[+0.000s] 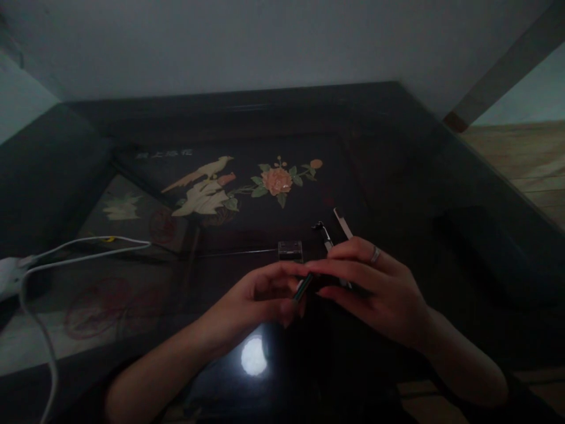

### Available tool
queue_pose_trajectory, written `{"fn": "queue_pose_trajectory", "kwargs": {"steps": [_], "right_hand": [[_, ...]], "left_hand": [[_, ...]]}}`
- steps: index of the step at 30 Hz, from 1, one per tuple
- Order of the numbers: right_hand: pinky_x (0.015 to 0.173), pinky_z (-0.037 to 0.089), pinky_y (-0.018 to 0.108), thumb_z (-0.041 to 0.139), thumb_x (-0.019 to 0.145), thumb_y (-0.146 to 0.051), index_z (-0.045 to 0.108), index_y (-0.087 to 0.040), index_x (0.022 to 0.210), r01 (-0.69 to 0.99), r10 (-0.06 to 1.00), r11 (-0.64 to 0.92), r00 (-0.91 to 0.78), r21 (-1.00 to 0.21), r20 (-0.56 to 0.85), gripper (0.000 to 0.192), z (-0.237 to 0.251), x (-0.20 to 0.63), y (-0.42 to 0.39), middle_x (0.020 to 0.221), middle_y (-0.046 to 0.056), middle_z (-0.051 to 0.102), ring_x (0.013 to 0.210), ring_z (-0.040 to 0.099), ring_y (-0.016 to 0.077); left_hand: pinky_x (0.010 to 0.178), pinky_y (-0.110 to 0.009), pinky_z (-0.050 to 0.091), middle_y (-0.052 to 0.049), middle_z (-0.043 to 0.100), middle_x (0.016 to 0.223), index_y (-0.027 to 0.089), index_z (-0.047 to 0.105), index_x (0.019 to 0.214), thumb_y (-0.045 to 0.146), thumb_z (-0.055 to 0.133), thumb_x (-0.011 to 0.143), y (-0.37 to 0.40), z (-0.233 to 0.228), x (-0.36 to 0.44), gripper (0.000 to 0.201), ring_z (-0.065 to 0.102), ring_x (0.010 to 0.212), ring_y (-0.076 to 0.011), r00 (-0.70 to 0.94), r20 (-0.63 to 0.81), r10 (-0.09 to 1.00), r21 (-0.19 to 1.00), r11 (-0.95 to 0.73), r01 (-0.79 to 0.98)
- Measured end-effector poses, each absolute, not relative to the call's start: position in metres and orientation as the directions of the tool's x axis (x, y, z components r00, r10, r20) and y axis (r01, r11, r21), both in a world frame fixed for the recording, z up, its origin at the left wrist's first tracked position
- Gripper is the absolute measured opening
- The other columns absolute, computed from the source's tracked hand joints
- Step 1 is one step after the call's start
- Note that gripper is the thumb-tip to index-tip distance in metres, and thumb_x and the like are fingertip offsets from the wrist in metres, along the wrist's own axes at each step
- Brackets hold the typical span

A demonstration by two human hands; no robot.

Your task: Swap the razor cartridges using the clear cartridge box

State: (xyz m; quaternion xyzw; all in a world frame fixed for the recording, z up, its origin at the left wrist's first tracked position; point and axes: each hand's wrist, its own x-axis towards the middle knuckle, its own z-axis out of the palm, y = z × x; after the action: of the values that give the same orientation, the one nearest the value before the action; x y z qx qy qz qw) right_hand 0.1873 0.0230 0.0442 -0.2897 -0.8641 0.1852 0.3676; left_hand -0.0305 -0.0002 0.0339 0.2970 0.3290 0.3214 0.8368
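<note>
My left hand (260, 294) pinches a small thin flat piece with a green edge (302, 287) between thumb and fingers, tilted upward to the right; its kind is too dark to tell. The index fingertip of my right hand (375, 282) meets the upper end of this piece. The right thumb stays apart below, and a ring sits on one finger. Just behind the fingertips lies a small clear box (290, 249). A slim metal tool with a dark curved tip (325, 235) and a flat metal strip (342, 222) lie beyond my right hand, partly covered by it.
The dark glossy table (247, 123) bears a bird-and-flower picture (277, 179) and reflects a bright lamp. At the left, a white cable (88, 240) runs from a white plug block (11, 277). A dark flat object (494, 253) lies at the right. A wall (229, 47) stands behind.
</note>
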Motion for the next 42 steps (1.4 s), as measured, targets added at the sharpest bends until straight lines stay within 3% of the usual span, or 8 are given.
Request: {"fn": "queue_pose_trajectory", "kwargs": {"steps": [5,20,24,27,30,33,36,42], "right_hand": [[0.074,0.049,0.026,0.059,0.093,-0.017,0.066,-0.016,0.109,0.322,0.56,0.821,-0.617,-0.472,0.553,0.017,0.038,0.185,0.023,0.091,0.004,0.06,0.083,0.057,0.0136],[0.069,0.051,0.021,0.059,0.094,-0.02,0.067,-0.014,0.098,0.291,0.556,0.824,-0.577,-0.486,0.598,0.011,0.037,0.183,0.022,0.083,0.004,0.067,0.074,0.063,0.011],[0.068,0.053,0.023,0.057,0.094,-0.021,0.067,-0.016,0.094,0.348,0.636,0.765,-0.547,-0.542,0.545,0.011,0.038,0.183,0.024,0.083,0.004,0.069,0.075,0.065,0.0126],[0.068,0.054,0.025,0.058,0.093,-0.019,0.067,-0.017,0.093,0.451,0.726,0.677,-0.537,-0.581,0.429,0.01,0.034,0.181,0.024,0.084,0.004,0.069,0.076,0.066,0.0142],[0.068,0.053,0.028,0.063,0.088,-0.015,0.069,-0.016,0.091,0.576,0.749,0.654,-0.583,-0.49,0.315,0.007,0.026,0.177,0.022,0.086,0.005,0.07,0.076,0.067,0.0169],[0.068,0.052,0.031,0.07,0.081,-0.012,0.07,-0.016,0.087,0.649,0.743,0.666,-0.62,-0.369,0.251,0.007,0.018,0.169,0.018,0.085,0.005,0.07,0.076,0.067,0.0194],[0.067,0.05,0.031,0.072,0.079,-0.011,0.07,-0.017,0.083,0.677,0.742,0.67,-0.623,-0.305,0.247,0.007,0.015,0.163,0.015,0.081,0.004,0.07,0.073,0.066,0.0196],[0.064,0.046,0.03,0.073,0.079,-0.012,0.072,-0.019,0.084,0.708,0.751,0.659,-0.61,-0.252,0.251,0.009,0.019,0.16,0.013,0.079,0.002,0.07,0.071,0.065,0.0187]], "left_hand": [[0.053,-0.018,0.032,0.001,0.06,0.073,0.017,0.07,0.104,0.028,0.083,0.069,-0.002,0.031,-0.031,0.039,0.046,0.059,-0.0067,0.647,-0.364,0.67,0.681,0.665,-0.306],[0.057,-0.019,0.032,0.002,0.055,0.074,0.019,0.069,0.112,0.035,0.08,0.074,-0.001,0.032,-0.035,0.043,0.043,0.061,-0.0067,0.676,-0.33,0.658,0.743,0.623,-0.244],[0.057,-0.021,0.036,0.003,0.055,0.073,0.019,0.058,0.127,0.039,0.071,0.081,0.008,0.042,-0.042,0.052,0.047,0.063,-0.0096,0.633,-0.297,0.715,0.893,0.443,-0.082],[0.062,-0.023,0.04,0.002,0.057,0.074,0.018,0.059,0.124,0.032,0.06,0.089,0.019,0.043,-0.047,0.038,0.051,0.067,-0.0119,0.451,-0.232,0.862,0.966,0.15,0.21],[0.068,-0.027,0.044,0.0,0.06,0.078,0.018,0.064,0.112,0.026,0.052,0.092,0.028,0.033,-0.051,0.025,0.056,0.072,-0.0149,0.307,-0.066,0.949,0.834,-0.116,0.539],[0.084,-0.034,0.048,-0.005,0.064,0.098,0.019,0.063,0.114,0.018,0.051,0.09,0.031,0.019,-0.052,0.027,0.059,0.091,-0.0197,0.351,0.113,0.93,0.693,-0.327,0.642],[0.1,-0.041,0.044,-0.01,0.062,0.117,0.019,0.059,0.122,0.017,0.054,0.088,0.03,0.011,-0.053,0.034,0.055,0.112,-0.0236,0.388,0.157,0.908,0.632,-0.394,0.668],[0.103,-0.048,0.04,-0.013,0.058,0.125,0.017,0.052,0.13,0.023,0.063,0.085,0.03,0.008,-0.051,0.047,0.051,0.119,-0.0281,0.413,0.101,0.905,0.559,-0.395,0.729]]}}
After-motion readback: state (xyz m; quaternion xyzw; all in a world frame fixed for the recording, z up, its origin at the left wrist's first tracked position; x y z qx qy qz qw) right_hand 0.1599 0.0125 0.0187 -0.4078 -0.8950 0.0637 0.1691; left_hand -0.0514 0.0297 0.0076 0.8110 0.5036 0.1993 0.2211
